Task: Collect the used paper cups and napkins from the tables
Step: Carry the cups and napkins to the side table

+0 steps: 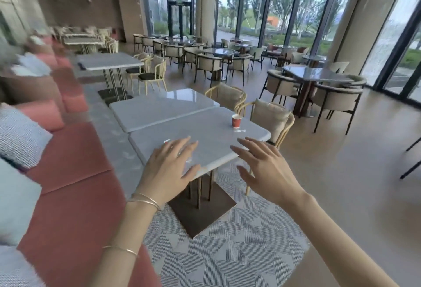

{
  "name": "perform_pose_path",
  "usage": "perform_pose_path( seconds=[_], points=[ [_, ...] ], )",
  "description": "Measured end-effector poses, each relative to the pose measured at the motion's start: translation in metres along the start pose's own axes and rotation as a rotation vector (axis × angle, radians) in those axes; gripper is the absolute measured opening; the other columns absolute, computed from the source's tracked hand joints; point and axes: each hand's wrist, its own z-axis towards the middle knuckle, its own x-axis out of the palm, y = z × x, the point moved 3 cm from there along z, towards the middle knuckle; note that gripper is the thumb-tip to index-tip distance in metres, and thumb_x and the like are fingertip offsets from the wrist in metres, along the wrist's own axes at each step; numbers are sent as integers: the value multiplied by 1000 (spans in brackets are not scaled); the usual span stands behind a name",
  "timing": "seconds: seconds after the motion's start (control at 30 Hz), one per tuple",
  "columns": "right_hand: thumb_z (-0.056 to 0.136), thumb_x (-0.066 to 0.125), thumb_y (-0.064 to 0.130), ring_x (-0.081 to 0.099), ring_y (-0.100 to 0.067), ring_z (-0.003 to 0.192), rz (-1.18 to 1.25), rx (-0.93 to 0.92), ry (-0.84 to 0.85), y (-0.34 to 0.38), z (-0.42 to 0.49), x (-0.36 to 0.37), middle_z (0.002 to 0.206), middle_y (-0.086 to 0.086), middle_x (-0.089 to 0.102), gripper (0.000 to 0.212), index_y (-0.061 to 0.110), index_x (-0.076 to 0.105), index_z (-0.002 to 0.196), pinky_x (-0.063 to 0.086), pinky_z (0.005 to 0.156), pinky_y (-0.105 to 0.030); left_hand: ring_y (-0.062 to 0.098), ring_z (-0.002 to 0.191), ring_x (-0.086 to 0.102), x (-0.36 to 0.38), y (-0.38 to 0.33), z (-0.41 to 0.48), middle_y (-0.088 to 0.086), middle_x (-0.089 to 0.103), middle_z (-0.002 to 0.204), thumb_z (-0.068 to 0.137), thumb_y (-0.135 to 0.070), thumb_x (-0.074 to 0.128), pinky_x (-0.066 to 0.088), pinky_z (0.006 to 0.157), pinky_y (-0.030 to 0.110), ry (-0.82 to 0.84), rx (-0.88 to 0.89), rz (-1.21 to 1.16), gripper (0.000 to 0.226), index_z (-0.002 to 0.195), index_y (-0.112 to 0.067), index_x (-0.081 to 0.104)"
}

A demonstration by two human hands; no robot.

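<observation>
A red paper cup (236, 121) stands upright near the far right corner of the nearest grey marble table (209, 136). A small white scrap, perhaps a crumpled napkin (239, 130), lies just in front of the cup. My left hand (169, 166) hovers with spread fingers over the table's near left part, and a pale roundish thing shows partly behind its fingers. My right hand (265, 168) is raised with straight fingers beyond the table's near right edge. Both hands hold nothing and are well short of the cup.
A red bench (70, 157) with grey cushions runs along the left. A second marble table (159, 108) adjoins the first. Wicker chairs (271, 120) stand on the far side. More tables and chairs fill the room toward the glass walls; open floor lies to the right.
</observation>
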Motion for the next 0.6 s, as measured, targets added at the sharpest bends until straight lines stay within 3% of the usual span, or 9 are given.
perform_pose_path(
  seconds=[0.2,0.33,0.5,0.6],
  points=[
    [88,60,28,42,-26,129,84,-82,25,-19,72,53,139,-7,48,45,19,51,132,35,104,-43,27,114,54,31,43,38,4,56,129,85,-38,58,45,92,40,23,-68,69,47,127,-17,54],
    [91,53,35,35,-23,134,89,-115,65,-34,122,95,144,-2,42,47,25,44,136,30,107,-41,25,112,56,51,77,69,3,58,126,85,-47,42,47,89,40,44,-121,86,51,122,-16,58],
    [93,47,39,27,-18,138,95,-125,98,-47,189,138,149,2,34,48,29,37,140,23,111,-36,25,121,49,78,131,115,4,52,134,85,-39,59,42,97,40,73,-157,74,49,130,-18,52],
    [93,48,40,28,-19,138,108,-127,103,-52,231,154,149,3,34,49,29,37,139,25,111,-37,25,120,51,88,162,145,5,54,132,86,-45,48,42,96,39,95,-156,95,51,129,-17,53]
  ],
)
